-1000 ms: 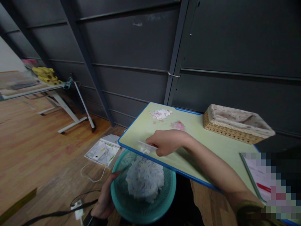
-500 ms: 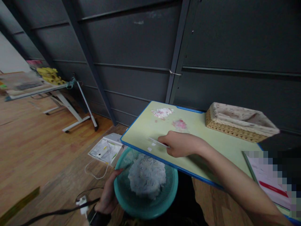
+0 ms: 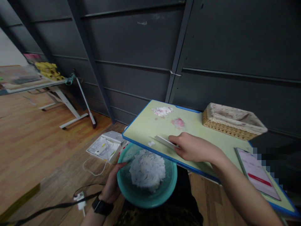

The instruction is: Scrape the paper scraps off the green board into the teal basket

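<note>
A teal mesh basket point(image 3: 173, 182) with a heap of small white paper-like scraps point(image 3: 147, 169) sits over my lap, its far rim just below the table's front edge. My left hand point(image 3: 114, 180) grips the basket's left rim. Over the pale yellow folding table point(image 3: 138, 127), my right hand point(image 3: 188, 146) is closed around a thin, flat white strip point(image 3: 163, 141), whose exact kind I cannot make out. Beside the strip's tip lie a few white scraps point(image 3: 151, 143). Farther back rest a pile of white and pink scraps point(image 3: 162, 110) and a pink smudged patch point(image 3: 178, 122).
A lined wicker basket point(image 3: 227, 125) stands at the table's back right. Nearer lies a phone or tablet point(image 3: 257, 175). On the floor at left are an open white box point(image 3: 103, 149) and a power strip with cables point(image 3: 80, 201). A dark panelled wall point(image 3: 134, 40) rises behind.
My right hand has shifted slightly right and toward me with the strip, moving away from the loose scraps. The left hand stays on the basket rim. The whole view has shifted a little.
</note>
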`<state>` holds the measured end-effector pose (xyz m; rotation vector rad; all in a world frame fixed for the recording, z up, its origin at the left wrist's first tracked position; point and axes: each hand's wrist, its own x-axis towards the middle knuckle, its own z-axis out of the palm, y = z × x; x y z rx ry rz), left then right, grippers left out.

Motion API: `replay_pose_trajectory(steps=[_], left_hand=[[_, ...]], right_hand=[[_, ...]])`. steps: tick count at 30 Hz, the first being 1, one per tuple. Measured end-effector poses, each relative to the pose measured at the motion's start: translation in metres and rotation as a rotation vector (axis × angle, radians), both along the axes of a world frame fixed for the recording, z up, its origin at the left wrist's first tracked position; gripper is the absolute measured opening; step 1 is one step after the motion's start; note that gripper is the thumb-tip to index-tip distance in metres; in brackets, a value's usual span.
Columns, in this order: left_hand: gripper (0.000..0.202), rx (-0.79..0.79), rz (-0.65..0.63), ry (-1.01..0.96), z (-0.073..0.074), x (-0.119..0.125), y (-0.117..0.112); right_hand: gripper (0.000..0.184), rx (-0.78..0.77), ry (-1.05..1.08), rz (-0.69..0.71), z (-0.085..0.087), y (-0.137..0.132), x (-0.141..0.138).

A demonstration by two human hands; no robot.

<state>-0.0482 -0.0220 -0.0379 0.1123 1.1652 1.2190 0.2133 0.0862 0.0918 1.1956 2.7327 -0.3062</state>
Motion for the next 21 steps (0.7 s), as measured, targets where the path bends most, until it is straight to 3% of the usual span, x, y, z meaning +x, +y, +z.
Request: replay_pose_trajectory(steps=[6, 12, 17, 21], left_hand=[[0.021, 0.006, -0.057, 0.098, -0.007, -0.004, -0.003], [0.017, 0.055, -0.05, 0.076, -0.007, -0.005, -0.005], [0.024, 0.053, -0.01, 0.036, -0.004, -0.003, -0.004], [0.016, 0.031, -0.019, 0.045, -0.006, -0.002, -0.003]], right_hand=[[0.022, -0.033, -0.005, 0.102, -0.009, -0.014, -0.014], [0.019, -0.058, 0.088, 0.207, -0.006, -0.019, -0.018], [0.016, 0.081, 0.075, 0.114, -0.003, -0.018, -0.014], [0.019, 0.262, 0.121, 0.053, -0.017, -0.021, -0.02]])
